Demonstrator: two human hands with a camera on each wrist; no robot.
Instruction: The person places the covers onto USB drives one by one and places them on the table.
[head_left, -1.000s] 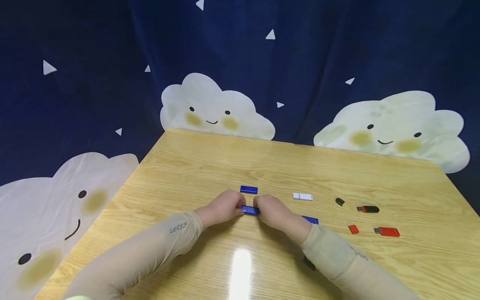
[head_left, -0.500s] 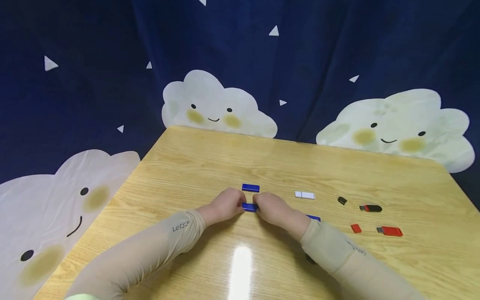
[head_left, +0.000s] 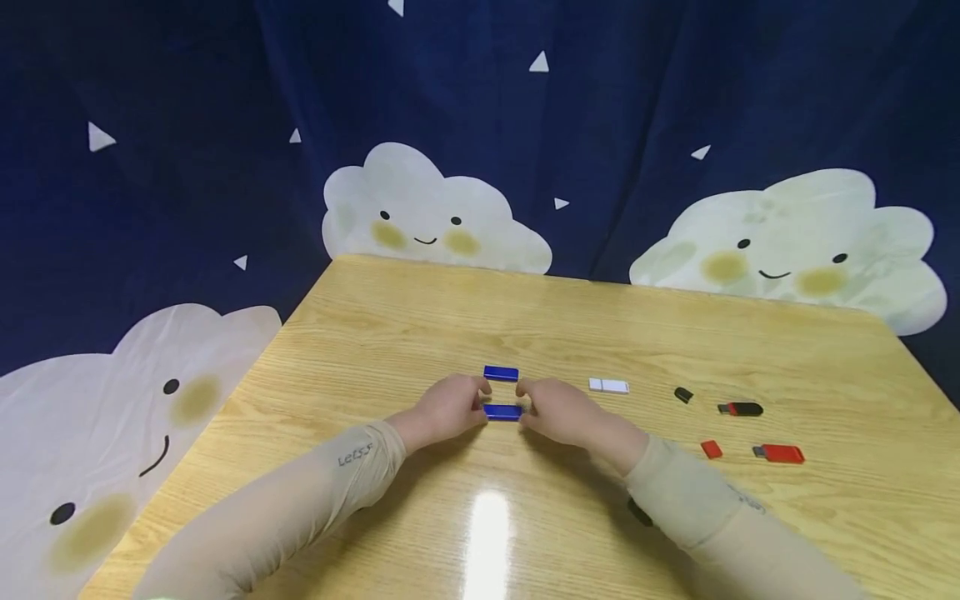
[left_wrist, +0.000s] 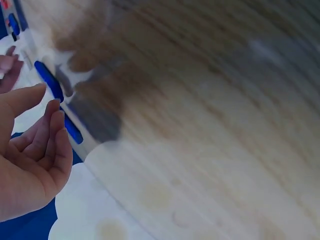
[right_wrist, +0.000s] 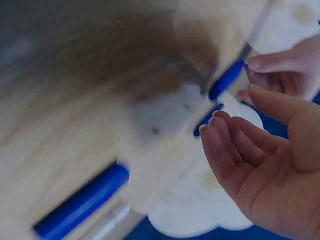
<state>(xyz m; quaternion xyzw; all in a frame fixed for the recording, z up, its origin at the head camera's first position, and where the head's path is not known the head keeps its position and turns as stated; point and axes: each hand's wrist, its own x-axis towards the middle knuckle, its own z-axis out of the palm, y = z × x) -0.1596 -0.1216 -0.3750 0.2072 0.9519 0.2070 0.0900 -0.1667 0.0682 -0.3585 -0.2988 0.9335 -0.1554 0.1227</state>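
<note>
A blue USB stick lies on the table between my two hands. At its left end is my left hand, thumb tip right at the stick and fingers loosely bent. My right hand is by the other end, with thumb and fingers spread apart and nothing between them in the right wrist view. Just beyond lies a second blue stick, parallel to the first. Another blue stick shows blurred in the right wrist view; in the head view my right arm hides it.
Rightward on the wooden table lie a white USB stick, a black cap, a black-and-red USB stick, a red cap and a red USB stick. A dark piece is partly under my right forearm.
Both hands gripped the near blue stick at its ends earlier. Now the fingers have loosened, and my right hand has drawn back to the right. The stick lies between them.
</note>
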